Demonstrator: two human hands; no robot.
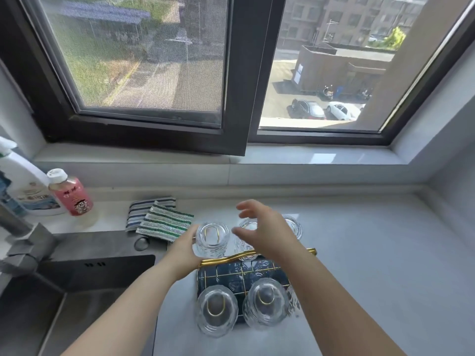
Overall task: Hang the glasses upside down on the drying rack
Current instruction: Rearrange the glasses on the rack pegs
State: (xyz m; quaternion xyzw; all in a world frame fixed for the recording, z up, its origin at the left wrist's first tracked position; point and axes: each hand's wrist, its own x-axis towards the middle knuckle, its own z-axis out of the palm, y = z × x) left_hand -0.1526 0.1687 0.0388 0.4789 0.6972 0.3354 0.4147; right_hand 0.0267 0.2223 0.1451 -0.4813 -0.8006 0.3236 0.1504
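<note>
Clear ribbed glass catches the daylight on a drying rack (244,274) with a dark tiled base and a gold handle, standing on the pale grey countertop (372,265) beside the sink (77,278).

From the head camera, five glasses sit upside down over gold loops. Two stand in the near row: the near-left glass (217,310) and the near-right glass (266,303). Three stand in the far row. The left hand (183,251) is wrapped around the far-left glass (212,237) from its left side; the thumb presses the near wall, and the fingers behind the glass are hidden, so I cannot tell how they lie. The glass stands upright on its loop, base up.

The right hand (267,231) hovers above the far-middle glass (248,242), fingers spread and slightly curled, holding nothing; the glass lies just under and in front of the palm, and I cannot tell if skin touches it. The far-right glass (293,227) peeks out behind that hand.

Two striped cloths (159,218) lie near the sink's far edge, and a pink bottle (70,192) stands beside a white spray bottle (25,186) at the left.
</note>
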